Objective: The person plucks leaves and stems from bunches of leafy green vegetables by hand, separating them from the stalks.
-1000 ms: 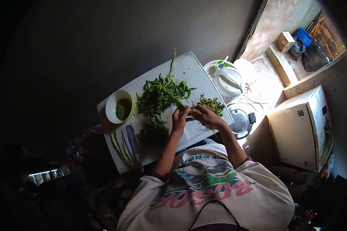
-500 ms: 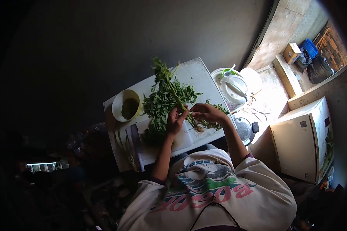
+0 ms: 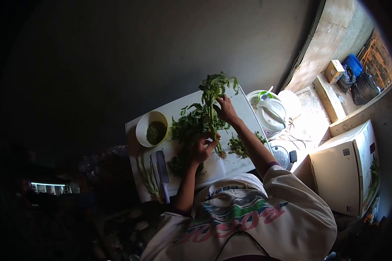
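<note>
A bunch of leafy greens (image 3: 211, 106) stands nearly upright over the table, with its roots toward me. My left hand (image 3: 204, 147) is closed round its lower stems, just above the roots. My right hand (image 3: 224, 108) touches the upper stems beneath the leaves, its fingers bent; whether they grip is hard to tell. A pile of loose leaves (image 3: 187, 123) lies behind and left of the bunch. Chopped greens (image 3: 178, 165) rest on a white cutting board (image 3: 213, 168) by my left forearm. To the right of the bunch is a heap of rooty trimmings (image 3: 238, 145).
On the white table (image 3: 161, 105) are a yellow-white bowl (image 3: 152, 129) of chopped greens, a knife (image 3: 162, 167) and long green stalks (image 3: 147, 176). Right of it stand a white lidded container (image 3: 271, 114), a round lidded pot (image 3: 281, 155) and a small white fridge (image 3: 337, 167).
The bunch has swung more upright, its leafy top moving right. My right hand has gone from near the roots up to the upper stems. The camera view has shifted slightly.
</note>
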### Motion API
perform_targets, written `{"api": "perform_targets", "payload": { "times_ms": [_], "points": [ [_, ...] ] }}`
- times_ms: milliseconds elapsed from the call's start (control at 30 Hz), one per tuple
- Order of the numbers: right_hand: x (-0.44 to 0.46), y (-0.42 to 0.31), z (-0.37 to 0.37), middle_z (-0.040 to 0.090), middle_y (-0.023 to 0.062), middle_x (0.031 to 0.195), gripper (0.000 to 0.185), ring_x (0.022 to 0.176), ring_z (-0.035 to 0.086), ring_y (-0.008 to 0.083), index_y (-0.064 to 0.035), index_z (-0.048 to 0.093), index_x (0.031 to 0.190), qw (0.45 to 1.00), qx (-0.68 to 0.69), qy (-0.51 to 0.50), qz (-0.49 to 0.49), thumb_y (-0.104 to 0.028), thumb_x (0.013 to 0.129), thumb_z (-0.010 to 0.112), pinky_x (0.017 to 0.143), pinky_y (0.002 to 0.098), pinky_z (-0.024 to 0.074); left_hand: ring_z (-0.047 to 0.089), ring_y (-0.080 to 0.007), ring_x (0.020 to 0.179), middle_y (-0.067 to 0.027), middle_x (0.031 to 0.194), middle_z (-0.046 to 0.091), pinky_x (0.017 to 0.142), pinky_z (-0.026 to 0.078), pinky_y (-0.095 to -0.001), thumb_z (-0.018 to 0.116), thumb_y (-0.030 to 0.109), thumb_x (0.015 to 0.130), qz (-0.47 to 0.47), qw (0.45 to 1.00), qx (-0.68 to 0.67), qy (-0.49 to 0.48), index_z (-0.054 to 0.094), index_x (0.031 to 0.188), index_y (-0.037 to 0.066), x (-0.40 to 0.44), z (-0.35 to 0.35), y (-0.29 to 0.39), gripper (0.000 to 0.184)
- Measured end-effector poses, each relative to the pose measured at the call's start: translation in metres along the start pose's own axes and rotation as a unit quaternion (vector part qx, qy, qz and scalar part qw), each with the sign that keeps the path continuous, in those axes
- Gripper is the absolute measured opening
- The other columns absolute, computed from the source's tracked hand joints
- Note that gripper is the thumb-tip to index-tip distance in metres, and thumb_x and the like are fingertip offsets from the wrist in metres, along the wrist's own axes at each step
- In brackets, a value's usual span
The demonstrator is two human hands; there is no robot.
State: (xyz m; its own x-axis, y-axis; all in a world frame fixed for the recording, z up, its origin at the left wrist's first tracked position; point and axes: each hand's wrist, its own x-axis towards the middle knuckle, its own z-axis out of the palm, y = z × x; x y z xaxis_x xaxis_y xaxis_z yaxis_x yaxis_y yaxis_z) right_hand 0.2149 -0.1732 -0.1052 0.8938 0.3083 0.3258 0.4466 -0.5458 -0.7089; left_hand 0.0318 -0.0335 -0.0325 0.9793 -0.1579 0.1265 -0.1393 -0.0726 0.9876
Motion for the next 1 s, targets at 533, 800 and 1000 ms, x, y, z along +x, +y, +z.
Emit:
{"api": "perform_targets", "payload": {
  "times_ms": [533,800,1000],
  "points": [
    [0.023,-0.010,-0.136,0.071,0.0125,0.100,0.013,0.091,0.071,0.0259,-0.0039,0.070,0.101,0.968,-0.048,0.247,-0.024,-0.012,0.091,0.070,0.079,0.0359,0.0538,0.044,-0.0126,0.077,-0.0018,0.091,0.045,0.065,0.042,-0.0298,0.054,0.026,0.099,0.040,0.925,-0.310,0.217,0.052,0.115,0.009,-0.005,-0.044,-0.007,0.024],
    [0.001,-0.032,-0.185,0.072,0.0126,0.096,0.015,0.086,0.071,0.0262,-0.0050,0.069,0.103,0.950,0.026,0.310,0.023,-0.015,0.092,0.070,0.079,0.0355,0.0535,0.045,-0.0085,0.070,0.0018,0.089,0.047,0.054,0.040,-0.0247,0.053,0.027,0.098,-0.059,0.947,-0.234,0.213,0.055,0.112,0.009,0.005,-0.032,-0.018,0.022],
    [-0.004,-0.069,-0.206,0.072,0.0107,0.086,0.018,0.077,0.069,0.0159,-0.0052,0.068,0.105,0.938,0.161,0.305,0.039,-0.020,0.094,0.069,0.073,0.0312,0.0537,0.046,-0.0042,0.063,0.0049,0.072,0.047,0.049,0.039,-0.0230,0.051,0.027,0.101,-0.111,0.976,-0.039,0.182,0.063,0.115,0.009,0.020,-0.017,-0.032,0.026]
  ]
}}
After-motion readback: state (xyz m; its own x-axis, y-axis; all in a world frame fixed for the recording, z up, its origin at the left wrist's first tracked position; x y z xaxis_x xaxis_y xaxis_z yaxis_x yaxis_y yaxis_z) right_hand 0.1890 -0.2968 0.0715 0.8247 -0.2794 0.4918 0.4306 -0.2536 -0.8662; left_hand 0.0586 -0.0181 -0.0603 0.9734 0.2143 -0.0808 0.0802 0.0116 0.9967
